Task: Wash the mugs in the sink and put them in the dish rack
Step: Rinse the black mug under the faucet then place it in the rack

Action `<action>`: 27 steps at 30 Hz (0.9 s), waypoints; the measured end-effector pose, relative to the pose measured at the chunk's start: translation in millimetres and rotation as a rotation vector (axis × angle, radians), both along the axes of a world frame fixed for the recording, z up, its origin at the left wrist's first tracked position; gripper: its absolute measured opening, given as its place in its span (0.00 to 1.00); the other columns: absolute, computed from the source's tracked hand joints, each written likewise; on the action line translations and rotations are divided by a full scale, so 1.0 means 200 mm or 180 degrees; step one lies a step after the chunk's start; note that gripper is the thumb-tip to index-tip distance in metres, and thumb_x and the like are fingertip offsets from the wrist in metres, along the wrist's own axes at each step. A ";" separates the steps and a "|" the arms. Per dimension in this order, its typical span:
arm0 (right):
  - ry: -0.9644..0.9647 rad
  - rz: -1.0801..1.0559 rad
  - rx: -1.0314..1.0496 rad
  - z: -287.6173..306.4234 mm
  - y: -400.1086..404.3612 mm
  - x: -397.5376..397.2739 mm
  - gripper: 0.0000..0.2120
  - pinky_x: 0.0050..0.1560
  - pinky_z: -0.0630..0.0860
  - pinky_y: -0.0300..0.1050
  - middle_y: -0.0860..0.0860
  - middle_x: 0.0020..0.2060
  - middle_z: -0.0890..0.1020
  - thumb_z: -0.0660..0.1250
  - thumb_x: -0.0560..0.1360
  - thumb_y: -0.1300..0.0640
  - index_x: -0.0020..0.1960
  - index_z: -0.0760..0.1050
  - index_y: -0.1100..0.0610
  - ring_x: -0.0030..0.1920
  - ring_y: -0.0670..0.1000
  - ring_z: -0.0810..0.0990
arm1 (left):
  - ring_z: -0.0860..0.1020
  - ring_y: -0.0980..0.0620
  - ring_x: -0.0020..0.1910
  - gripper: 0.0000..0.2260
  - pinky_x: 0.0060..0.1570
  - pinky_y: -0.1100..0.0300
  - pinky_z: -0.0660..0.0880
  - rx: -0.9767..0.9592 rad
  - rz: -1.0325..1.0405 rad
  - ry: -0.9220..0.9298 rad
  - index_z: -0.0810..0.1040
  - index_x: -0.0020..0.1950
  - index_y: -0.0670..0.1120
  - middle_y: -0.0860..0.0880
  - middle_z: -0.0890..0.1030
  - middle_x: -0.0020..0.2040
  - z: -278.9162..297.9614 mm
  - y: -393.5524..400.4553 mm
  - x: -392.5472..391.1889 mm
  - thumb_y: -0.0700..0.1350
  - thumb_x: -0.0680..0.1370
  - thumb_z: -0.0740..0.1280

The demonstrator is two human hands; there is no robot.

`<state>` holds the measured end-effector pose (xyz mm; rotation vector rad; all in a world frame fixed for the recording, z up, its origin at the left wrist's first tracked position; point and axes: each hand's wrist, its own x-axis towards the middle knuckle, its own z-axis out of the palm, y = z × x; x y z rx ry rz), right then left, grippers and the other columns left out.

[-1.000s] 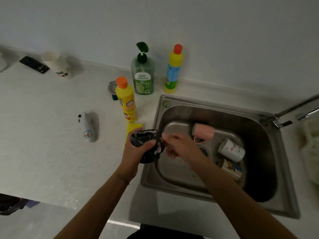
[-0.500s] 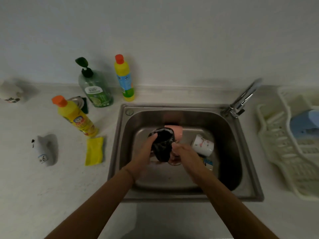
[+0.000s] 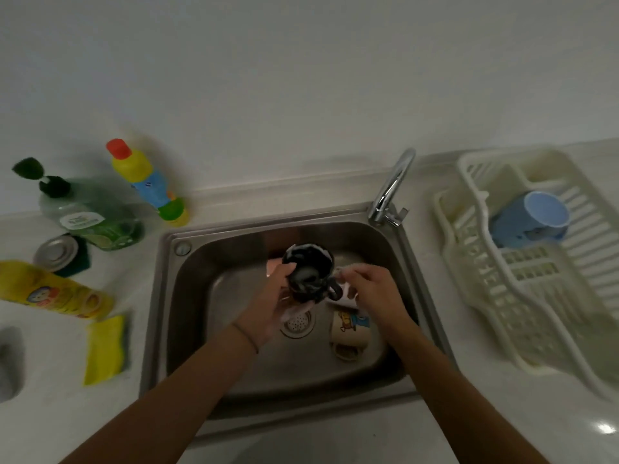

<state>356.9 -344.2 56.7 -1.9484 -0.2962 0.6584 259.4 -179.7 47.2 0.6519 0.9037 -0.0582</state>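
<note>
The black mug (image 3: 308,274), streaked with suds, is held above the middle of the sink (image 3: 234,390), mouth up, the left hand (image 3: 271,306) wrapped round its side and the right hand (image 3: 371,293) with curled fingers at its handle. A cartoon mug (image 3: 350,333) lies on the basin floor; a blue mug (image 3: 529,219) sits in the rack (image 3: 502,296) on the counter's right. Bottles line the pale counter's left under a plain wall. Since half a second ago the mug has risen and turned upright.

Five mugs were visible: a black mug (image 3: 307,277), pink mug (image 3: 273,264), white mug (image 3: 345,294) and cartoon mug (image 3: 350,333) at the sink (image 3: 214,262), and one blue mug (image 3: 529,219) in the single dish rack (image 3: 522,296). Three bottles stood on the tabletop (image 3: 50,413): a green pump bottle (image 3: 90,219), an upright yellow bottle (image 3: 147,182) and a second yellow bottle (image 3: 50,289). There were one yellow sponge (image 3: 105,349), one faucet (image 3: 392,189) and two hands.
</note>
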 end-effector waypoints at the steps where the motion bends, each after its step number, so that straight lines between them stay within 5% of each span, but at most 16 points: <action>1: -0.0091 -0.0198 0.0003 -0.01 -0.01 0.07 0.08 0.40 0.76 0.43 0.49 0.39 0.83 0.64 0.81 0.58 0.48 0.83 0.55 0.37 0.48 0.79 | 0.82 0.39 0.55 0.09 0.50 0.48 0.84 -0.0003 0.0008 0.0038 0.78 0.60 0.45 0.35 0.79 0.61 -0.01 -0.01 0.04 0.46 0.82 0.67; 4: -0.0132 -0.0760 -0.0121 -0.07 -0.05 0.30 0.14 0.46 0.80 0.49 0.49 0.45 0.84 0.66 0.78 0.61 0.62 0.78 0.51 0.43 0.49 0.82 | 0.83 0.39 0.55 0.10 0.42 0.50 0.85 0.0006 -0.0062 0.0089 0.78 0.61 0.44 0.35 0.79 0.62 -0.06 -0.04 0.14 0.46 0.82 0.68; 7: -0.0315 -0.1052 -0.0378 -0.13 -0.06 0.51 0.23 0.53 0.81 0.57 0.47 0.44 0.83 0.65 0.76 0.57 0.70 0.71 0.44 0.45 0.52 0.83 | 0.85 0.39 0.53 0.19 0.47 0.49 0.85 -0.0156 -0.0168 0.0004 0.76 0.65 0.41 0.35 0.81 0.62 -0.07 -0.08 0.25 0.46 0.76 0.70; 11: -0.0460 -0.1127 -0.0735 -0.15 -0.03 0.68 0.28 0.60 0.73 0.46 0.52 0.53 0.84 0.62 0.78 0.60 0.78 0.65 0.52 0.57 0.56 0.81 | 0.82 0.39 0.59 0.17 0.55 0.47 0.82 -0.0122 -0.0224 -0.0037 0.76 0.64 0.40 0.36 0.80 0.61 -0.05 -0.11 0.37 0.44 0.77 0.71; 14: -0.0551 -0.1116 -0.0893 -0.16 0.00 0.74 0.23 0.62 0.71 0.46 0.55 0.64 0.80 0.60 0.79 0.60 0.74 0.70 0.54 0.64 0.58 0.78 | 0.82 0.39 0.59 0.23 0.50 0.48 0.84 -0.0164 -0.0288 -0.0129 0.76 0.66 0.39 0.37 0.80 0.62 -0.04 -0.12 0.42 0.45 0.73 0.73; 27: -0.0472 -0.1301 -0.0731 -0.23 0.01 0.75 0.18 0.52 0.71 0.43 0.53 0.55 0.84 0.63 0.78 0.60 0.67 0.75 0.54 0.57 0.54 0.81 | 0.79 0.37 0.65 0.24 0.51 0.50 0.82 -0.0232 -0.0430 -0.0518 0.77 0.69 0.39 0.36 0.78 0.68 -0.05 -0.13 0.47 0.45 0.74 0.73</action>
